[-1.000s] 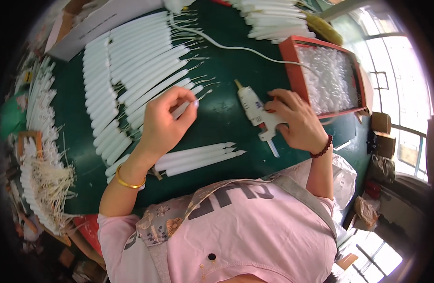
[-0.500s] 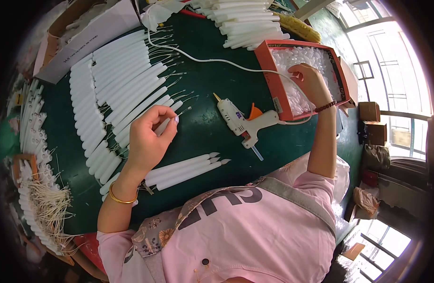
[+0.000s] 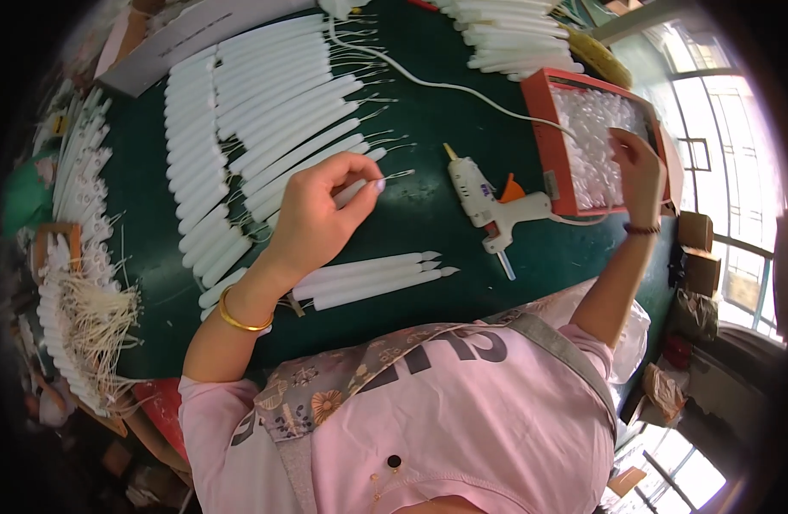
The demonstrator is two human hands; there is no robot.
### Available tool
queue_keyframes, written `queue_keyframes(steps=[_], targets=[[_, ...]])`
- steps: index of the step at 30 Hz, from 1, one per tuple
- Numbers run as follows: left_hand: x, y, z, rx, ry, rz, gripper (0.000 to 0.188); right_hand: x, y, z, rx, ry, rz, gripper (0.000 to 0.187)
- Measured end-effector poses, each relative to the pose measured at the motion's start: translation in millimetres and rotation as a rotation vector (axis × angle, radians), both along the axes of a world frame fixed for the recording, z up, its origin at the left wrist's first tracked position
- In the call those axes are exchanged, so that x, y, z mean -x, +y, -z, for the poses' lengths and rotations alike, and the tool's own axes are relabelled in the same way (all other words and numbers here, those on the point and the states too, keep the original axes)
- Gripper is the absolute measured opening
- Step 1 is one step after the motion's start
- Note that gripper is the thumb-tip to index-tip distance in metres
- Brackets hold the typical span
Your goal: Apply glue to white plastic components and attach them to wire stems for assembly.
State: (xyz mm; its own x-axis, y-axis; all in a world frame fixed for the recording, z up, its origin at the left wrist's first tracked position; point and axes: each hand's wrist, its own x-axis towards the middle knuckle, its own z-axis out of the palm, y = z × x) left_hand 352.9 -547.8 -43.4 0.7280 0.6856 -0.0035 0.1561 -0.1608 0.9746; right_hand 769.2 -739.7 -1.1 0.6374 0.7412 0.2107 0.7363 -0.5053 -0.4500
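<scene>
My left hand is closed around a white taper candle stick, with a small wire-ended bulb poking out past the fingertips. It hovers at the near end of rows of similar white candle sticks with wires at their tips. My right hand is over the near right part of a red box of clear plastic flame-shaped tips. Its fingers are curled together; anything between them is too small to make out. Between the hands lies a white glue gun with an orange trigger.
Several candles with flame tips lie near me. A white cord crosses the green table to the glue gun. More white tubes are stacked at the back, and a cardboard box stands far left. Wired candle sticks fill the left side.
The whole view has shifted, so the table's things sit farther right. My right hand has drawn slightly toward the box's near right edge. The left hand keeps hold of the candle stick.
</scene>
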Motion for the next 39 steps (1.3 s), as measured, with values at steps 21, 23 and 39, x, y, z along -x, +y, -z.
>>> queue_keyframes(steps=[21, 23, 39], targets=[[7.8, -3.3, -8.5, -0.004, 0.055, 0.033, 0.010, 225.2, 69.1, 20.3, -0.239, 0.985, -0.310, 0.017], [7.8, -3.8, -6.8, -0.009, 0.064, 0.034, 0.010, 227.3, 72.0, 22.2, -0.186, 0.978, -0.353, 0.017], [-5.4, 8.5, 10.4, -0.825, 0.196, 0.007, 0.014, 168.2, -11.6, 0.9, 0.248, -0.086, -0.542, 0.054]])
